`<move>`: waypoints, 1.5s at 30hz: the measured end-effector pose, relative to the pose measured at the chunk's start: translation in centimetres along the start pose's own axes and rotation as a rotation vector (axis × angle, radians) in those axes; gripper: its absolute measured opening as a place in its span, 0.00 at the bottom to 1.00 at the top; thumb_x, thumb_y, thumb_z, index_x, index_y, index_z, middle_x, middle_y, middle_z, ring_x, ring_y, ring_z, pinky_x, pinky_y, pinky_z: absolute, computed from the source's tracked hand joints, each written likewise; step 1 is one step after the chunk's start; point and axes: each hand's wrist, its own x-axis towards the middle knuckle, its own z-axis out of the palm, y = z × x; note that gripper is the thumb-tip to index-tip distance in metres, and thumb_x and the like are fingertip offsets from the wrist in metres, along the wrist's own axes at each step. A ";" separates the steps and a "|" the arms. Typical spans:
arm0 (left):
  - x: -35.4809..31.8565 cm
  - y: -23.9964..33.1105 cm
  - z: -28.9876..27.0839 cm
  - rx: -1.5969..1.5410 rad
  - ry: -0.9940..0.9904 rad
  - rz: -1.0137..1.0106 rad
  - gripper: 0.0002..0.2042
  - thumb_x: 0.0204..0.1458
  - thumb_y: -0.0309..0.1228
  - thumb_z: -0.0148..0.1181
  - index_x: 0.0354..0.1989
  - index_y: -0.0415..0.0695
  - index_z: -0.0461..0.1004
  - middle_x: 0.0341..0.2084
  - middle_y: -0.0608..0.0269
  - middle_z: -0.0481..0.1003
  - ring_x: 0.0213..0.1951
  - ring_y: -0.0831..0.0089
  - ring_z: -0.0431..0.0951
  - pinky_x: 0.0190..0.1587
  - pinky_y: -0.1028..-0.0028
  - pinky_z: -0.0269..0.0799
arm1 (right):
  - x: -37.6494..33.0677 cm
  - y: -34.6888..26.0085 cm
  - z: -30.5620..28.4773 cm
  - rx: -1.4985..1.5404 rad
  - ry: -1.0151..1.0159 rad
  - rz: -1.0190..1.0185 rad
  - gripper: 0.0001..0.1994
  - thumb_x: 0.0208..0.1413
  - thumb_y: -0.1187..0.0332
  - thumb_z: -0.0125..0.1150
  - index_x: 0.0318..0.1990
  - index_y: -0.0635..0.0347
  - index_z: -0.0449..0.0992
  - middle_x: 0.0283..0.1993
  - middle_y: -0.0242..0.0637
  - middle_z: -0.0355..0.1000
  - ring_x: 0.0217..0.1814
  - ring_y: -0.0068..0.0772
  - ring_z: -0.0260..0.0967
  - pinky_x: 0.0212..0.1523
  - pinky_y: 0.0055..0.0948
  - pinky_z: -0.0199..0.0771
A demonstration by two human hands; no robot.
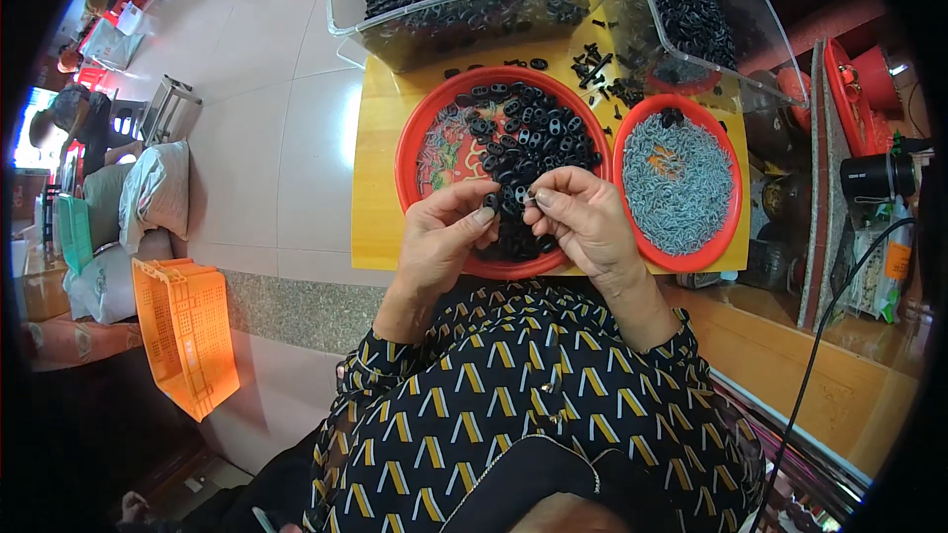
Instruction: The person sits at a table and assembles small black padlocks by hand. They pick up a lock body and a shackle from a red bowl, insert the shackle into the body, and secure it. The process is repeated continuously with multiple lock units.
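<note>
The left hand [440,237] has its fingers clamped on a black piece [490,202] above the round red tray [406,153]; the right hand's [591,227] fingers pinch what appears to be a slim screw [529,199]. Steady the piece and align squarely before pressing lightly.

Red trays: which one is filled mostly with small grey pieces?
The smaller right tray, heaped with grey pieces; the larger left tray holds mostly black parts.

left of the round red tray [404,173], yellow tabletop [373,217] leaves passage; a clear bin [474,4] blocks beyond, an oval tray [681,263] right.
</note>
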 end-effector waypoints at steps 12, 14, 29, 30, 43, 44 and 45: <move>0.1 -0.5 0.1 0.013 -0.025 0.049 0.14 0.47 0.21 0.55 0.44 0.36 0.68 0.25 0.64 0.71 0.25 0.79 0.69 0.27 0.82 0.65 | -0.1 0.6 0.2 -0.296 0.034 -0.080 0.06 0.50 0.76 0.53 0.36 0.67 0.69 0.27 0.33 0.68 0.25 0.19 0.67 0.24 0.14 0.68; 0.1 -0.5 0.1 0.017 -0.025 0.048 0.14 0.47 0.21 0.55 0.44 0.36 0.68 0.25 0.64 0.71 0.26 0.79 0.69 0.27 0.82 0.65 | -0.3 0.4 1.2 -0.372 0.083 -0.116 0.05 0.50 0.77 0.52 0.35 0.67 0.69 0.27 0.33 0.68 0.26 0.18 0.67 0.24 0.14 0.69; -0.1 -0.4 0.3 0.123 -0.005 0.052 0.14 0.47 0.22 0.55 0.44 0.36 0.68 0.25 0.66 0.71 0.26 0.80 0.70 0.29 0.82 0.66 | -0.5 0.1 2.0 -0.514 0.112 -0.115 0.04 0.47 0.79 0.54 0.32 0.67 0.69 0.25 0.32 0.68 0.23 0.16 0.68 0.21 0.12 0.69; -0.2 -0.4 0.3 0.137 -0.004 0.053 0.14 0.46 0.22 0.55 0.44 0.36 0.68 0.25 0.66 0.71 0.26 0.81 0.70 0.29 0.82 0.67 | -0.5 0.1 1.9 -0.520 0.112 -0.116 0.04 0.47 0.79 0.54 0.32 0.67 0.68 0.25 0.31 0.68 0.23 0.16 0.67 0.21 0.12 0.69; -0.4 0.0 0.7 0.256 0.003 0.090 0.14 0.47 0.21 0.54 0.44 0.36 0.68 0.26 0.67 0.70 0.27 0.82 0.70 0.30 0.83 0.67 | -0.5 0.1 1.8 -0.561 0.114 -0.115 0.04 0.47 0.78 0.55 0.31 0.66 0.68 0.25 0.31 0.67 0.22 0.16 0.67 0.20 0.13 0.68; -0.4 -0.1 0.7 0.240 -0.002 0.083 0.14 0.47 0.21 0.54 0.44 0.36 0.68 0.26 0.67 0.70 0.27 0.82 0.70 0.30 0.83 0.67 | -0.5 0.1 1.8 -0.561 0.114 -0.116 0.04 0.46 0.78 0.55 0.31 0.66 0.68 0.24 0.31 0.67 0.22 0.16 0.67 0.20 0.12 0.69; -0.4 -0.1 0.6 0.225 -0.007 0.075 0.14 0.47 0.21 0.54 0.44 0.36 0.68 0.26 0.66 0.70 0.27 0.82 0.70 0.30 0.83 0.67 | -0.5 0.1 1.7 -0.554 0.111 -0.116 0.04 0.46 0.78 0.55 0.31 0.66 0.68 0.24 0.31 0.67 0.22 0.16 0.67 0.20 0.12 0.69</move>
